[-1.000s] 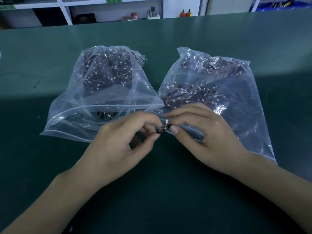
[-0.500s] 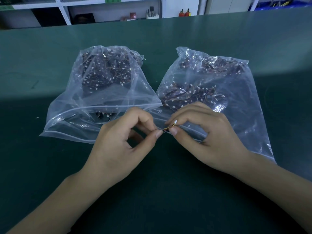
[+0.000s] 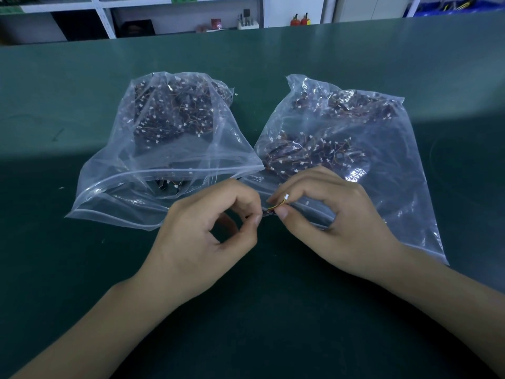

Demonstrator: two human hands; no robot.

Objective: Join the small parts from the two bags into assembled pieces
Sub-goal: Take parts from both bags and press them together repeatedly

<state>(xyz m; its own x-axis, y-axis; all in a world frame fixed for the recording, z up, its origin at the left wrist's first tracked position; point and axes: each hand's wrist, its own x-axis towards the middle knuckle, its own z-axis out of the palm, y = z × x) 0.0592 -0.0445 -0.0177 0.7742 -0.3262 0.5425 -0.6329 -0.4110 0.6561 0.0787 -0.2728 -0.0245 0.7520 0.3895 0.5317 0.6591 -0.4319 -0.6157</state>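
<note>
Your left hand and right hand pinching one small wired part with white plug, above dark green tabletop, two clear plastic bags of parts behind

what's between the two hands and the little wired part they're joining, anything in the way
Nothing visible. The left hand and right hand both pinch the small wired part directly, above the table, just in front of the two bags' mouths.
</note>
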